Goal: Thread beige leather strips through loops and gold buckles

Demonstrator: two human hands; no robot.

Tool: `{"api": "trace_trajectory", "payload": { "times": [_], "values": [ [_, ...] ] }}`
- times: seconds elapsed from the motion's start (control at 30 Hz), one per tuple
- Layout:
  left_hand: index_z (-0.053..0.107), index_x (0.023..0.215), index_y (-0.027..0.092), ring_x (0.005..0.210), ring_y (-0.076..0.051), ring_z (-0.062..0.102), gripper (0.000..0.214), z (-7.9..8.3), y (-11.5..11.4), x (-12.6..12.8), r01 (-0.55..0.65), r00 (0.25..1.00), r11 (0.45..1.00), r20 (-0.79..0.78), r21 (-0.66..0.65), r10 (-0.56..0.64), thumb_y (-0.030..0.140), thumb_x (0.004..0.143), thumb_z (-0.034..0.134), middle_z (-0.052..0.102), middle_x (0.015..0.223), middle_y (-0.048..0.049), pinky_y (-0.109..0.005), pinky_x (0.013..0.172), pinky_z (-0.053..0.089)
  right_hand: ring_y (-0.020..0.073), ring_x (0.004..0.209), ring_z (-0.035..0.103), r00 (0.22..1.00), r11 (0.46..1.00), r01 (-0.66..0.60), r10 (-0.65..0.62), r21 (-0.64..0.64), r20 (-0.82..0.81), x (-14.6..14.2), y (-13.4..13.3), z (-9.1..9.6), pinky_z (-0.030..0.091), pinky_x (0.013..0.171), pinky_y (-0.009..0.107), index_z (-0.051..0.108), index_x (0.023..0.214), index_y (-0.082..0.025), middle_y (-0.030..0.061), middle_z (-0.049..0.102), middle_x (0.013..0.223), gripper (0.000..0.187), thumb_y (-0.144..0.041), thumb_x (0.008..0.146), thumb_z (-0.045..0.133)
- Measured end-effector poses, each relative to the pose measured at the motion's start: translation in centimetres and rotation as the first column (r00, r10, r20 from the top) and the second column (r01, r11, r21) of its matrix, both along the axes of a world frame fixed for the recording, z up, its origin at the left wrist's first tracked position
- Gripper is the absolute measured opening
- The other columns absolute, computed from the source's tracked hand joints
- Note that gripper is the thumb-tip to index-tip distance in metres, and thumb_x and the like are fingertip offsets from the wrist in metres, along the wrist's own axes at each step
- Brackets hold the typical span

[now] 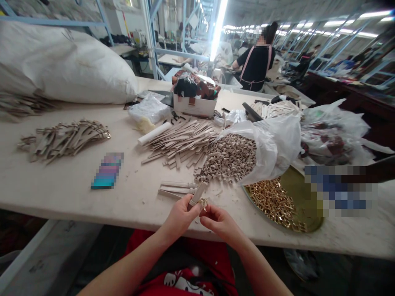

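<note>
My left hand (pixel 180 214) pinches a beige leather strap (pixel 199 192) near the front edge of the table (pixel 61 185). My right hand (pixel 219 220) is closed on a small gold metal buckle (pixel 203 202) at the strap's lower end. Both hands meet just above the table edge. A few finished-looking straps (pixel 177 188) lie flat just beyond my hands. A pile of small beige loops (pixel 230 158) spills from a white plastic bag (pixel 273 146). A round tray (pixel 304 201) on the right holds several gold buckles (pixel 273 201).
A heap of loose beige straps (pixel 182 139) lies mid-table, another heap (pixel 63 137) at the left. A big white sack (pixel 61 68) sits at the back left, a white box (pixel 194 102) of dark pieces behind. A person in black (pixel 256 61) works at a far table.
</note>
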State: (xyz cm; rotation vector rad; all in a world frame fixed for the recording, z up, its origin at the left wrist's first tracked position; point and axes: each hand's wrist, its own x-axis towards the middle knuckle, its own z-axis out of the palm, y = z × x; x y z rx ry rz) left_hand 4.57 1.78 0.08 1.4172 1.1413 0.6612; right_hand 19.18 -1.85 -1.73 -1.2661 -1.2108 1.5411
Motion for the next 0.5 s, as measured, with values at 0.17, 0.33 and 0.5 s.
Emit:
{"api": "trace_trajectory", "payload": {
  "times": [0.17,0.33,0.5],
  "values": [
    [0.056,0.086,0.014,0.069,-0.013,0.049,0.020,-0.6,0.3,-0.3,0.073,0.996,0.996,-0.059,0.041,-0.071,0.030,0.078,0.045,0.056,0.074,0.0006,-0.022,0.063,0.038,0.0135,0.070,0.050,0.991,0.985,0.092,-0.105,0.147,0.085,0.2,0.1,-0.7,0.038,0.062,0.025,0.061,0.073,-0.021,0.0012,0.057,0.081,0.003,-0.022,0.070,0.060],
    [0.055,0.080,0.013,0.059,-0.010,0.041,0.018,-0.9,0.3,-0.5,0.151,0.983,0.988,-0.100,-0.021,-0.152,0.029,0.077,0.046,0.047,0.064,0.0031,-0.020,0.054,0.034,0.0126,0.061,0.049,0.975,0.973,0.220,-0.219,0.064,-0.020,-0.3,0.4,-1.1,0.040,0.058,0.025,0.061,0.077,-0.021,-0.0009,0.057,0.067,0.013,-0.031,0.069,0.064],
    [0.048,0.081,0.016,0.047,-0.008,0.033,0.034,-0.7,-0.2,-1.2,0.184,0.983,0.979,-0.011,-0.093,-0.185,0.044,0.086,0.030,0.034,0.052,0.0071,-0.019,0.045,0.029,0.0094,0.055,0.049,0.873,0.906,0.385,-0.419,-0.175,-0.251,-0.3,0.4,-1.0,0.043,0.055,0.024,0.060,0.076,-0.021,-0.0035,0.056,0.064,0.020,-0.032,0.063,0.071]
  ]
}}
